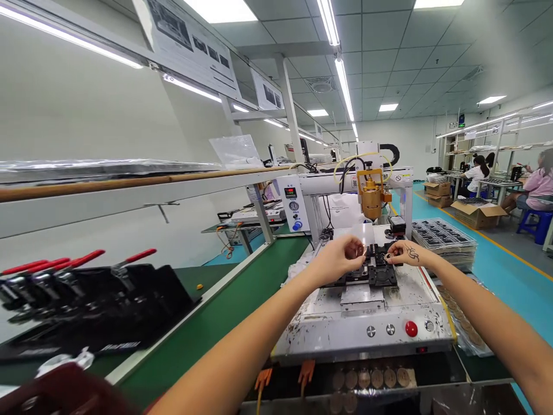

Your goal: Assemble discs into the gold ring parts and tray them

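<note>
My left hand (pixel 339 259) is over the left side of a black fixture (pixel 382 276) on the machine's bed. Its fingers are curled with the tips drawn together, and whatever they hold, if anything, is too small to make out. At the fixture's right side my right hand (pixel 405 253) pinches with thumb and forefinger, and what lies between them is unclear. The fixture sits on a metal plate (pixel 362 297) of the white benchtop machine (pixel 311 331). Above and behind the hands hangs the machine's gold-coloured head (pixel 371 199).
A control box (pixel 294 207) with a red display stands at left. The front panel carries a red button (pixel 411 328). Stacked clear trays (pixel 444 239) stand at right. Black fixtures with red-handled clamps (pixel 129 268) lie on the green bench (pixel 259 288). Other people sit farther right.
</note>
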`<action>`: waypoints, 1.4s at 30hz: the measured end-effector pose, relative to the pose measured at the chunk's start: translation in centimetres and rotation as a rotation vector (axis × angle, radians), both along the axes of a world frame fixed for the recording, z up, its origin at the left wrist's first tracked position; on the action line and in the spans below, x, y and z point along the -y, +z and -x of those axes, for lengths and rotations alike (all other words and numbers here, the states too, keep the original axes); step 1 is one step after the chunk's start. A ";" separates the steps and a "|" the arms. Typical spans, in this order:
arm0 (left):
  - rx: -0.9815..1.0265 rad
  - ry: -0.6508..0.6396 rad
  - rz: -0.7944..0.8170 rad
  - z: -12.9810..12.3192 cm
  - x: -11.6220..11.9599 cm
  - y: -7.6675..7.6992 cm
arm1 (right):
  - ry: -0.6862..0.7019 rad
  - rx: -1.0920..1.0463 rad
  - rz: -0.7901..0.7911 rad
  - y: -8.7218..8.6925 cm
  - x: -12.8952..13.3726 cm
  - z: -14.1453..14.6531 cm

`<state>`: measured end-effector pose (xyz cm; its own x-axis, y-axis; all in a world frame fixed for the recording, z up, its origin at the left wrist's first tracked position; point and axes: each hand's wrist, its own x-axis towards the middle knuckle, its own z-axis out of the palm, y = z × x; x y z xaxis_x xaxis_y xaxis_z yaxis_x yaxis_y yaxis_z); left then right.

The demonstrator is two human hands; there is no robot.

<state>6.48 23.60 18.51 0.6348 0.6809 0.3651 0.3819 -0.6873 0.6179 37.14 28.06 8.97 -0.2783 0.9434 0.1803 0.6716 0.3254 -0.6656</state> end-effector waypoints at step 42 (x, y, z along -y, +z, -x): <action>0.013 0.012 0.332 9.5 14.0 -18.6 | -0.813 0.021 -0.665 -11.9 24.0 3.9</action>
<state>-3.00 9.64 -0.11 0.6230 0.7714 0.1299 0.3791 -0.4430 0.8124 33.27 4.05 -2.88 0.3857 0.5605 0.7329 0.8609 0.0670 -0.5044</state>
